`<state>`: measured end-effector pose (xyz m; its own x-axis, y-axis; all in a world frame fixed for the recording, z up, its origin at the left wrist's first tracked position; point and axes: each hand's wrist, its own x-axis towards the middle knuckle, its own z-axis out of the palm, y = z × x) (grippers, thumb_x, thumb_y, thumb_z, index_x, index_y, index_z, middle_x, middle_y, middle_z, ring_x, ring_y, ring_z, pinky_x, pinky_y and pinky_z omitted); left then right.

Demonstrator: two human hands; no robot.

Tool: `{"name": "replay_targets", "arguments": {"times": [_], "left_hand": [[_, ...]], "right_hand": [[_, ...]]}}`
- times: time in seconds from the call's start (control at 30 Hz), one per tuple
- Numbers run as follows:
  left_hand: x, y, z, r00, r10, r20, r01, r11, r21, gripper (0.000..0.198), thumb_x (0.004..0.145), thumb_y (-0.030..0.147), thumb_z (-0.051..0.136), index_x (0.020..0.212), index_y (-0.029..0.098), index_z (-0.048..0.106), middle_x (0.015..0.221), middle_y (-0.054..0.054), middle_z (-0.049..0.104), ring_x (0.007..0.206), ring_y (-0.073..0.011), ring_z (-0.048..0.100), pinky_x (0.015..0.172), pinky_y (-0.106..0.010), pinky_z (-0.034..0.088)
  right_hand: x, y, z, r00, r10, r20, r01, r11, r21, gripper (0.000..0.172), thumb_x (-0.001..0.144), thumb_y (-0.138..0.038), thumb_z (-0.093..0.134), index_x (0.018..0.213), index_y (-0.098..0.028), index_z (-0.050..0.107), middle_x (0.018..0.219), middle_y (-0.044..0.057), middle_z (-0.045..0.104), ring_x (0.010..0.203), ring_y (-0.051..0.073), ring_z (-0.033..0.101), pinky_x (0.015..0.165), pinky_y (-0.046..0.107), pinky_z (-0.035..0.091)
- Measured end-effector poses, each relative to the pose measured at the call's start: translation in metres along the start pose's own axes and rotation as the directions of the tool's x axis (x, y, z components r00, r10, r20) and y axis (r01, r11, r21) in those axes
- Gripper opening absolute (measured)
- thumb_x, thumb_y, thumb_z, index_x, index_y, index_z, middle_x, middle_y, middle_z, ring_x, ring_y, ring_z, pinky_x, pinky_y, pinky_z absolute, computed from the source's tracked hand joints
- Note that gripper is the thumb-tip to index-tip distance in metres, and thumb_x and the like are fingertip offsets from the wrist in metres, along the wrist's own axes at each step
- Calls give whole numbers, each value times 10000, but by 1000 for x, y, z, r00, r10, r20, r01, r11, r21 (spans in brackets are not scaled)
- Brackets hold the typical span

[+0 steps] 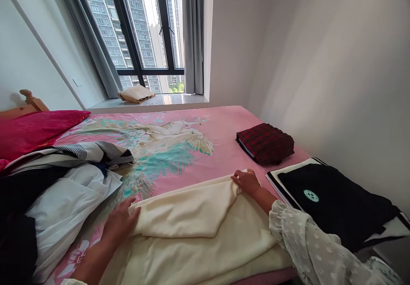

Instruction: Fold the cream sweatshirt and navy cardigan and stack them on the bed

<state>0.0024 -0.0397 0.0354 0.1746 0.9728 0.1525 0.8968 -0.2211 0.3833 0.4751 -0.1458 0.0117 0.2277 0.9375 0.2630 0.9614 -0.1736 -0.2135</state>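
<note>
A cream-coloured garment (205, 251) lies spread at the near side of the bed, with one part folded over in a band across its upper half. Its exact kind cannot be told. My left hand (121, 220) grips the left end of the folded band, thumb on top of the cloth. At the band's far right corner, my right hand (246, 182) is closed on the fabric, pinching it between thumb and fingers. The garment's lower edge reaches the near edge of the bed.
A folded dark red plaid garment (265, 143) and a stack topped by a black garment (333, 199) sit at right. Loose black and white clothes (70, 191) are heaped at left by a red pillow (35, 129). A pink patterned sheet (221, 127) covers the bed.
</note>
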Motion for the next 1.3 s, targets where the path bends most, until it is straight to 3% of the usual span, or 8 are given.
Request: {"name": "replay_targets", "arguments": {"times": [0.1, 0.23, 0.43, 0.63, 0.9, 1.1, 1.2, 1.3], "left_hand": [[-25, 32, 7, 952, 300, -64, -297, 953, 56, 389, 817, 399, 458, 1079, 155, 610, 1178, -142, 600, 1124, -274, 531, 1000, -416, 391], [-75, 99, 23, 779, 611, 139, -610, 790, -55, 372, 805, 364, 519, 1158, 265, 579, 1324, -54, 534, 1232, -238, 469, 1022, -391, 410], [-108, 153, 66, 562, 780, 276, -780, 611, -138, 774, 679, 12, 426, 1394, 294, 333, 1488, -4, 308, 1368, -207, 280, 1122, -452, 276], [-92, 161, 96, 644, 735, 213, -728, 674, -124, 627, 750, 44, 397, 1342, 248, 445, 1399, -54, 453, 1277, -224, 435, 1028, -423, 415], [-104, 151, 73, 626, 736, 257, -721, 672, -167, 467, 859, 363, 463, 1324, 316, 463, 1404, -54, 448, 1280, -263, 428, 1038, -454, 402], [-85, 159, 70, 728, 652, 212, -643, 757, -117, 430, 916, 267, 284, 1257, 259, 547, 1382, -48, 480, 1320, -205, 374, 1077, -427, 347], [-78, 157, 80, 826, 502, 256, -523, 852, 15, 488, 888, 353, 352, 1363, 261, 414, 1463, -61, 347, 1368, -291, 264, 1090, -614, 147], [-78, 148, 89, 899, 329, 290, -377, 917, 128, 646, 835, 520, 398, 1413, 248, 309, 1508, -75, 222, 1393, -348, 147, 1047, -680, 21]], "right_hand": [[2, -1, -3, 996, 41, -76, -40, 999, 16, 230, 888, -364, 461, 882, -200, 621, 815, 34, 679, 833, 183, 591, 909, 353, 263], [-15, -3, -9, 975, 101, -196, -92, 994, 53, 245, 873, -232, 370, 1012, -176, 563, 1008, 77, 627, 976, 197, 527, 883, 328, 309], [-61, 9, -16, 977, -56, -206, 61, 998, 19, 374, 651, -48, 444, 980, -178, 565, 1141, 78, 554, 1158, 203, 421, 1000, 328, 284], [-53, 25, -6, 964, -202, -172, 191, 979, -76, 310, 828, -120, 458, 1054, -237, 635, 1206, 64, 560, 1198, 215, 388, 1057, 401, 222], [-44, 54, -13, 976, -20, -218, 17, 1000, -19, 282, 819, -107, 448, 903, -213, 696, 1087, 78, 619, 1116, 224, 460, 1019, 407, 281], [-63, -33, -22, 940, -202, -275, 268, 936, 227, 351, 881, -157, 339, 1099, -166, 614, 1147, 99, 613, 1199, 196, 449, 1062, 405, 301], [-76, -78, -15, 878, -477, -40, 464, 826, 321, 386, 919, -281, 358, 1272, -225, 505, 1329, 53, 515, 1315, 190, 336, 1111, 436, 206], [-80, -71, -3, 865, -446, 230, 380, 882, 280, 477, 924, -373, 361, 1382, -243, 376, 1463, 55, 340, 1365, 201, 246, 1123, 464, 126]]}}
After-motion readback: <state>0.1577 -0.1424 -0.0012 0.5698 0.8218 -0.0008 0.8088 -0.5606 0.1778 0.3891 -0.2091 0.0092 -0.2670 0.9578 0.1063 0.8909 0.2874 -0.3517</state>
